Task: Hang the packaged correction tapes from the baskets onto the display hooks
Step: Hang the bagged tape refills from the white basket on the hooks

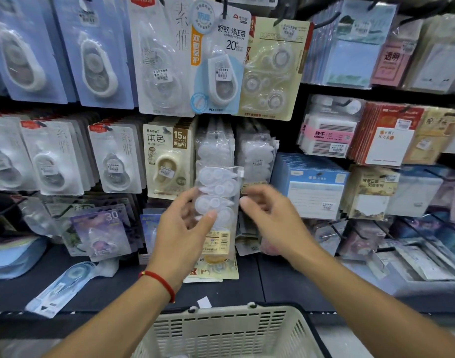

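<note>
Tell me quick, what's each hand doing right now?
Left hand: gripping the clear correction tape pack.
Right hand: open, fingers beside the pack's edge, holding nothing.

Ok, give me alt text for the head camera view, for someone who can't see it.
Left hand holds a clear pack of correction tapes up to a crowded wall of hanging stationery, while the right hand hovers open beside it. A cream basket sits below.
</note>
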Demonstrator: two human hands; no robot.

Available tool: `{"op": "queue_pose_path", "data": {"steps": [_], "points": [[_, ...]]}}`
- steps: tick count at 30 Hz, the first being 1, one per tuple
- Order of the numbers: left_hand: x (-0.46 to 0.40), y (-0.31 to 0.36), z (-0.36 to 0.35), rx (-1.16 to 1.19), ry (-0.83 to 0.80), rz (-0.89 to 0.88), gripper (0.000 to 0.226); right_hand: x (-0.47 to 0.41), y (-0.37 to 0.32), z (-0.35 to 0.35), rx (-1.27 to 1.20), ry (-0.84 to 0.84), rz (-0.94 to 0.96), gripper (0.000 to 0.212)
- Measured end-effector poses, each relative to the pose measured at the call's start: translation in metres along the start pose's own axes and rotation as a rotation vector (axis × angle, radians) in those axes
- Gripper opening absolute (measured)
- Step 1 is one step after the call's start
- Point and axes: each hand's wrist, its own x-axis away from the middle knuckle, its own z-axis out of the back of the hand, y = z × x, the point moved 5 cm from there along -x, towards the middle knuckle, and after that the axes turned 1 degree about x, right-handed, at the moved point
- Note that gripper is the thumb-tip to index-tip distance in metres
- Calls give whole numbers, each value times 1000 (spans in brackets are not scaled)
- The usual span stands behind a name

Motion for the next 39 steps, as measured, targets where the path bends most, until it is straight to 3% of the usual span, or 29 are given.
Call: {"op": "queue_pose_path", "data": {"steps": [3,5,9,14,26,34,39], "points": [[5,3,-12,15,-92,-11,49,6,1,-20,-89,-109,4,18],[6,3,-15,4,-112,-12,52,6,1,-17,-211,-22,-19,8],[11,1,-24,-49,-222,12,62,-1,5,0,-344,209,-105,22],[24,4,-41,-116,-415,8,72,-12,4,23,-353,283,-78,29],[25,15,-42,-106,-440,3,75,-21,3,34,-445,217,-98,24],[25,12,-39,-143,-475,-27,86,-18,-3,35,-347,220,-22,23],[23,11,-41,-122,-474,-41,79,-23,-2,38,-341,203,-51,24]]}}
